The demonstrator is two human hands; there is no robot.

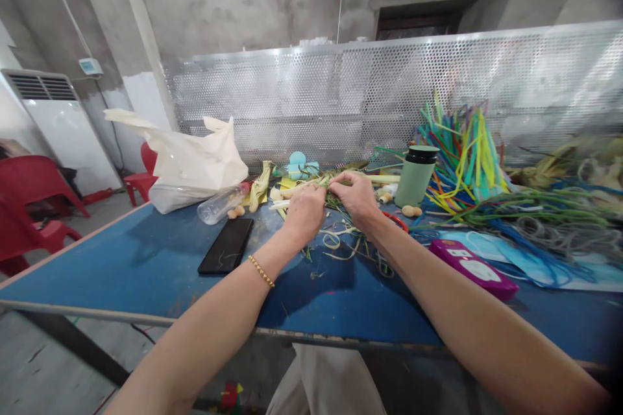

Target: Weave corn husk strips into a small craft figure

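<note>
Both my hands meet over the far middle of the blue table (146,259). My left hand (305,211) is closed in a pinch on thin green and pale strips (327,189). My right hand (355,194) is closed on the same bundle from the other side, fingertips touching those of the left. Loose pale strip cuttings (341,240) lie on the table just below the hands. A gold bracelet (261,271) is on my left wrist.
A black phone (226,245) lies left of my hands, beside an empty plastic bottle (221,203) and a white plastic bag (192,165). A green flask (416,175), coloured strips (462,149) and a purple box (474,267) are at the right. Red chairs (29,207) stand far left.
</note>
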